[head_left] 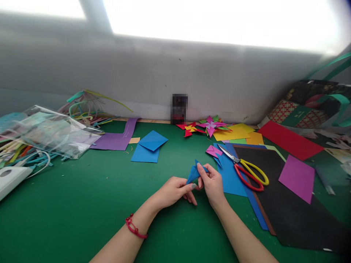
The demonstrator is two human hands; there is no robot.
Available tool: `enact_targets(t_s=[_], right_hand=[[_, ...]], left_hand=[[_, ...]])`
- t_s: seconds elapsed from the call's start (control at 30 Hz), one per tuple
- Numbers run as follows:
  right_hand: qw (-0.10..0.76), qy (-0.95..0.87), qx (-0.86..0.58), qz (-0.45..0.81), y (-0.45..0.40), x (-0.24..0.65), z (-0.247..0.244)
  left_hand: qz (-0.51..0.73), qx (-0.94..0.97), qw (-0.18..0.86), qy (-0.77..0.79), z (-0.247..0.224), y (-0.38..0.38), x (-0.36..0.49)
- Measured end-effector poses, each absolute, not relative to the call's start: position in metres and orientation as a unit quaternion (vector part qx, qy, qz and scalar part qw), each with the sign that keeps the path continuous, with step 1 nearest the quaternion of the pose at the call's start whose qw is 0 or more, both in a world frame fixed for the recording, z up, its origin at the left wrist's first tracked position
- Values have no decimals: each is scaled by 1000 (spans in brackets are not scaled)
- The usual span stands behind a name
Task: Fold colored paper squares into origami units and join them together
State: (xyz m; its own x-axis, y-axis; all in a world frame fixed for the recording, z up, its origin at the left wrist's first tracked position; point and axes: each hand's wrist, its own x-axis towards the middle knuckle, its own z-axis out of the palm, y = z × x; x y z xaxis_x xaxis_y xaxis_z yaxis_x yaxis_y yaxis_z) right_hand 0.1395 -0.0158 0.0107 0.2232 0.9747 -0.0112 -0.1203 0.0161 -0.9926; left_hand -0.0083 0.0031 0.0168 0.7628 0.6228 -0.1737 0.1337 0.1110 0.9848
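Note:
A small piece of folded blue paper (192,174) is held above the green table between both hands. My left hand (177,190) pinches its lower left corner, with a red bracelet on the wrist. On the upper right side, my right hand (212,182) grips the paper between thumb and fingers, hiding part of it. Two blue paper squares (149,148) lie overlapping beyond the left hand. To the right are scissors (244,166) with red and yellow handles, resting across blue and black sheets. A small folded pink paper (214,151) and a blue folded piece (219,160) lie by their tips.
Paper stars in red-yellow (190,128) and pink-green (211,125) sit against the wall. A black sheet (270,190), a purple square (297,178) and a red sheet (290,140) cover the right side. At left are a clear plastic bag (60,131), paper strips and a white power strip (12,179).

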Motion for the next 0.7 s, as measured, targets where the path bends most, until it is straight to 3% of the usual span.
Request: enact_targets(t_s=[0.47,0.7], right_hand=[[598,-400,-544,431,-14,141,10],[608,-396,-569,387,-17,142,10]], left_hand=[[199,656,660,309,15,3,-5],[313,750,381,441,17,-5,-3]])
